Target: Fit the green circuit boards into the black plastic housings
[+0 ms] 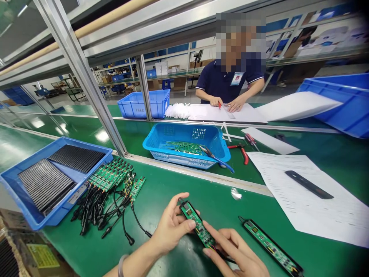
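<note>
A green circuit board [198, 226] with a small digit display sits in a narrow black case, held tilted above the bench. My left hand [172, 225] is closed round its upper end, thumb pressed on the board. My right hand [240, 252] grips the lower end between its fingers, where coloured wires and a black cable come off. To the right, a second board in a black case [271, 246] lies on the bench. Left of my hands are several loose circuit boards [111, 173] in a pile, with black cables [95, 213] trailing toward me.
A blue tray [62, 207] at left holds black ribbed parts. Ahead stands a blue basket [184, 161] with green strips and pliers. Red-handled cutters [244, 156], a screwdriver [251, 141] and paper sheets [314, 215] bearing a black cover [308, 184] lie right. A co-worker [227, 86] works opposite.
</note>
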### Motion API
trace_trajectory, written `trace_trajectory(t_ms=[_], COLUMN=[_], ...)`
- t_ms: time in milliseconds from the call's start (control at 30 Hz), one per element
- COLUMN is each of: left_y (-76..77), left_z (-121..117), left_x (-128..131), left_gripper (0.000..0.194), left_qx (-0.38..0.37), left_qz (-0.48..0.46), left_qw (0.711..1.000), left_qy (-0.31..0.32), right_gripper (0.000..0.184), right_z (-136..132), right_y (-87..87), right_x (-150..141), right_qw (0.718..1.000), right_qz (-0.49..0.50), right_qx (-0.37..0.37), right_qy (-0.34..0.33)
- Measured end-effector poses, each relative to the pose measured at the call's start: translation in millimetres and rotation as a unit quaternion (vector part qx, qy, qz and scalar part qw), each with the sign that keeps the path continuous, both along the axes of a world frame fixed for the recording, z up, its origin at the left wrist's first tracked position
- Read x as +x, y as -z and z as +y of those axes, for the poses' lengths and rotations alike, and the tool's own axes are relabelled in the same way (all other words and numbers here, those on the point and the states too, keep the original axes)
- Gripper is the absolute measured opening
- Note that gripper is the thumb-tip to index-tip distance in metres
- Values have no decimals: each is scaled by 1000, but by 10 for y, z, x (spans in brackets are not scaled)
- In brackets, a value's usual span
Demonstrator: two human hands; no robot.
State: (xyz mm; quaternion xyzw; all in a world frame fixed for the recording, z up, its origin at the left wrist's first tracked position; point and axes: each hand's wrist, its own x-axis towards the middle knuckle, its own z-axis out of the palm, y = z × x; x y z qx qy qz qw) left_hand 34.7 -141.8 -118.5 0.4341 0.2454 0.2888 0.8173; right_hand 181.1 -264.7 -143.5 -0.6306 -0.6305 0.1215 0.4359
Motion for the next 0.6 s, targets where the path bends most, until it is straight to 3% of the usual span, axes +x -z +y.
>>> trace_trajectory(t_ms=[133,267,367,500,600], left_y=[-8,-38,-53,-48,-40], left_z=[-68,-122,-148,-180,-177], left_x=[32,43,42,45,45], left_gripper=[86,84,82,74,72], left_qx=[-13,-9,-10,4,13], left_qz=[36,60,63,67,62], left_qw=[999,997,997,997,997], left_qy=[-21,-39,-39,-42,-49], right_gripper=[49,41,42,50,46], right_z=[14,65,101,117,111], right_y=[88,120,111,123,114], right_x=[-57,-134,-224,-356,-370], right_qw=[985,915,872,882,899], right_qz=[154,360,433,427,395], right_qx=[-51,-181,-228,-192,-176], right_qy=[55,30,1,57,69])
